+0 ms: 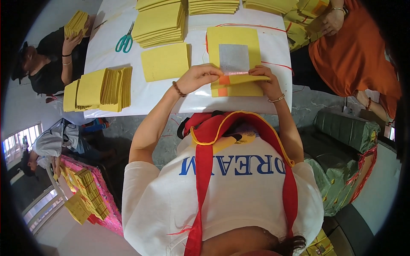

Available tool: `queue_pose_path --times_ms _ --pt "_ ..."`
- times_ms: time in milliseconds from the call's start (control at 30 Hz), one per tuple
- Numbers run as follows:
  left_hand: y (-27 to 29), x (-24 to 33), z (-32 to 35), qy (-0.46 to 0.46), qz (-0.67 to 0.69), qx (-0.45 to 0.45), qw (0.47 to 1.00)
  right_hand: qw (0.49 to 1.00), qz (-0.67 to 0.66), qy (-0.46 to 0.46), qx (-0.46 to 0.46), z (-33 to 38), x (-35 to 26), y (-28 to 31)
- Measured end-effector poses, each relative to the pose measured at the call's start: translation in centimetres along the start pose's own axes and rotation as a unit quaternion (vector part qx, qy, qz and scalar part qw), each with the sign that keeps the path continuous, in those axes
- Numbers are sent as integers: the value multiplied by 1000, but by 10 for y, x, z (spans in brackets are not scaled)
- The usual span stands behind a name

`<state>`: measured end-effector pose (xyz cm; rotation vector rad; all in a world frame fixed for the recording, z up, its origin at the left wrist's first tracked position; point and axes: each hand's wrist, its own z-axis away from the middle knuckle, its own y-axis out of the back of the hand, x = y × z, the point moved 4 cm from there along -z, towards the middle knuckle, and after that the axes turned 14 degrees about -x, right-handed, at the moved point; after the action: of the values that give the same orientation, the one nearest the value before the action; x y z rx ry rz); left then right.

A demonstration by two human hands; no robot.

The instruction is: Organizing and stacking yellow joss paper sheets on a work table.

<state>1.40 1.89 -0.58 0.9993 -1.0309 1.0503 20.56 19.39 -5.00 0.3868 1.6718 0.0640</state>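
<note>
On the white-covered table before me lies a yellow joss paper (234, 36) with a silver square in its middle. Its near part is lifted and folded over, showing orange patches and a pink strip along the bend. My left hand (199, 79) pinches the left end of that fold between thumb and fingers. At the right end, my right hand (265, 82) grips the raised flap, thumb side toward the silver square. Left of my left hand, a flat yellow stack (164, 62) rests on the table.
Tall yellow paper stacks (158, 25) stand at the far side, beside green-handled scissors (124, 42). More folded yellow bundles (97, 88) sit at the left corner. Red string (273, 65) runs rightward. A person in orange (350, 47) stands at right; a person in black (51, 59) holds papers at left.
</note>
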Motion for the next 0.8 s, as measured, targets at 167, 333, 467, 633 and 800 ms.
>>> queue_pose_path --times_ms 167,333,467,633,800 --pt "-7 23 1 -56 -436 118 891 991 -119 -47 35 -1 6 0" --pt "-11 14 10 -109 -520 145 835 998 -32 -41 -23 11 -29 0" --pt "-35 25 29 -127 -437 66 888 992 95 16 -81 25 -61 -7" --pt "-32 6 25 -60 -324 159 931 991 47 -115 -40 20 -57 -10" --pt "-23 -24 5 62 -65 245 965 973 -74 -178 127 7 -23 -16"
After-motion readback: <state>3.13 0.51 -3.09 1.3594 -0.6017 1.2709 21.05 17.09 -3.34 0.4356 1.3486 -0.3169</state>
